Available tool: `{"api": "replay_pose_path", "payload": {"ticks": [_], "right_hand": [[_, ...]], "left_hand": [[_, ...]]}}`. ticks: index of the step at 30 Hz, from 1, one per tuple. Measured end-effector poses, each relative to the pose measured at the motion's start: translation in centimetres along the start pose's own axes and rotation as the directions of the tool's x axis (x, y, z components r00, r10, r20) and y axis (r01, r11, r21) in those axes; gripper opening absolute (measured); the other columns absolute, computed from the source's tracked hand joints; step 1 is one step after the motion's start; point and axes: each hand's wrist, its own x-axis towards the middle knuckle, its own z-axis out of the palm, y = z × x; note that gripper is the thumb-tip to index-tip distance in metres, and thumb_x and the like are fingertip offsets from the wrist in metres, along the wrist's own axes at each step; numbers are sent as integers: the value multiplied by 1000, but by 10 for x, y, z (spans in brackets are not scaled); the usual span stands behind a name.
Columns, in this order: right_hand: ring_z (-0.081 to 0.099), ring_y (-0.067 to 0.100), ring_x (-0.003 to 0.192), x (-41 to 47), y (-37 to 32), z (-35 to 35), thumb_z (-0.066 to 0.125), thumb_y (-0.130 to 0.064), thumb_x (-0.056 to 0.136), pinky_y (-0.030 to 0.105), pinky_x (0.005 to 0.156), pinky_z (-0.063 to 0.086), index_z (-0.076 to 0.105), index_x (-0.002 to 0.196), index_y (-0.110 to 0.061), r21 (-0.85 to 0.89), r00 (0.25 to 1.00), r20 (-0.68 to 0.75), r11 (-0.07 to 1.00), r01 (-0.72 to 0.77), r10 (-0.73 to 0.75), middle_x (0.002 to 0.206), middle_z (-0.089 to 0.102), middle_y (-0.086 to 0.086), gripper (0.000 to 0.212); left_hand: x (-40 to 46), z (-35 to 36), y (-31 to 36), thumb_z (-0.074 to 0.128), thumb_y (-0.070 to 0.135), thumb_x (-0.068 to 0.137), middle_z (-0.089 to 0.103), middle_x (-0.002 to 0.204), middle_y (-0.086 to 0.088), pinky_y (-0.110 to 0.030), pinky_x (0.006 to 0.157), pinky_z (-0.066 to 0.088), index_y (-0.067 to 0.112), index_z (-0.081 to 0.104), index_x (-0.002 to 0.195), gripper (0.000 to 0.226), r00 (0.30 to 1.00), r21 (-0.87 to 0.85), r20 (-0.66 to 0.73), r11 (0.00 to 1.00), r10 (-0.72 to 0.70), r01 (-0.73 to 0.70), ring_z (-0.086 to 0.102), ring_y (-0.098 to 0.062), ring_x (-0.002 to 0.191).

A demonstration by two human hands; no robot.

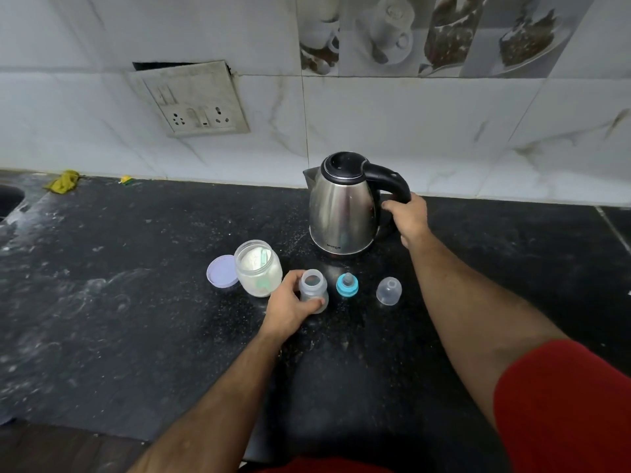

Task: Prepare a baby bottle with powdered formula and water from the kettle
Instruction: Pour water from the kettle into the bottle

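Note:
A steel kettle (343, 206) with a black lid and handle stands on the dark counter (136, 302). My right hand (408, 216) grips the lower part of its handle. In front of it stands a small clear baby bottle (312, 285), open at the top, and my left hand (290, 303) holds it around its body. An open glass jar of white formula powder (257, 271) with a pale green scoop inside stands just left of the bottle. A blue-ringed teat (347, 284) and a clear bottle cap (389, 290) sit to the right of the bottle.
The jar's lilac lid (220, 270) lies left of the jar. A sink edge (10, 199) and a yellow cloth (63, 181) are at the far left. A socket plate (191, 100) is on the tiled wall. White powder dusts the counter's left side.

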Motion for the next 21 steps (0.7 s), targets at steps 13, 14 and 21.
{"api": "replay_pose_path", "payload": {"ticks": [13,14,21], "right_hand": [[51,8,57,-1,7,7,59,1,83,20,56,45,59,74,-19,69,998,-63,998,3,2,66,55,-1,22],[50,8,56,-2,6,8,58,3,82,20,55,44,58,73,-18,89,998,-64,996,-6,12,65,55,-1,23],[47,11,58,-7,-6,16,57,8,72,23,55,39,55,64,-16,209,991,-116,977,-41,67,62,51,-1,26]], "left_hand": [[-2,-1,0,83,8,75,68,107,15,-14,88,44,36,56,106,49,1000,1,6,1000,-10,10,61,10,98],[-2,-1,0,83,8,75,68,108,15,-12,87,44,35,56,107,49,1000,1,9,1000,-13,13,61,9,98],[-1,-2,0,83,12,75,67,108,17,-14,86,44,33,57,109,48,1000,19,22,1000,-19,19,61,2,103]]}}
